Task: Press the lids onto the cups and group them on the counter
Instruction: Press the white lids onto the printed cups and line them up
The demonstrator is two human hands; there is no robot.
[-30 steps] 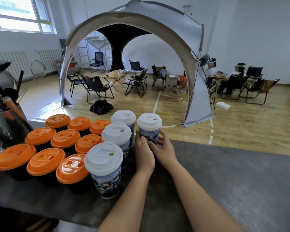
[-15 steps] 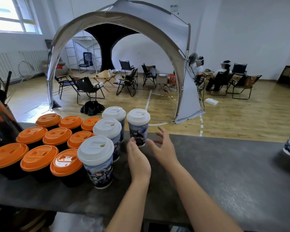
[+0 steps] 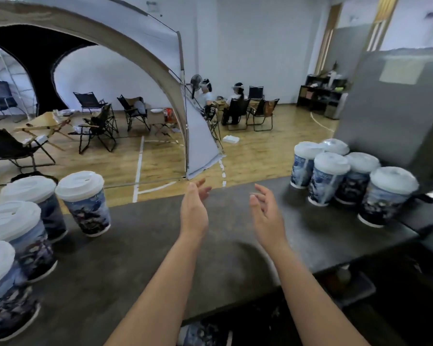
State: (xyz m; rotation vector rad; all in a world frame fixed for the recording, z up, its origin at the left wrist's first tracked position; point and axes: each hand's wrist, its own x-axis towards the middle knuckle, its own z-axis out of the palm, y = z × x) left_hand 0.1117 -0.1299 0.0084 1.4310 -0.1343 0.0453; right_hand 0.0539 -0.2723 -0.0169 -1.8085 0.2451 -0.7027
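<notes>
The counter [image 3: 160, 258] runs dark and grey under both forearms. Beyond it stands a tent [image 3: 140, 53] over a wooden floor, with folding chairs [image 3: 95, 121] under its arch; two seated people [image 3: 220, 101] are further back, past the tent's edge. A grey box [image 3: 398, 113] rises at the counter's right end, well to the right of the right hand.

Left of the left hand stands the left group [image 3: 35, 221] of four printed cups, each capped with a white lid; the nearest cup [image 3: 84, 203] is well apart from that hand. Right of the right hand is the right group [image 3: 348, 181], five printed cups with whitish tops (too blurred to tell whether lids or film), packed close together beside the box.

The left hand [image 3: 194, 208] hangs above the bare counter between the groups, fingers straight and pointing away, holding nothing. The right hand [image 3: 266, 211] is beside it, apart from it, palm turned toward the left hand, fingers loosely bent, also holding nothing. Neither hand touches a cup.
</notes>
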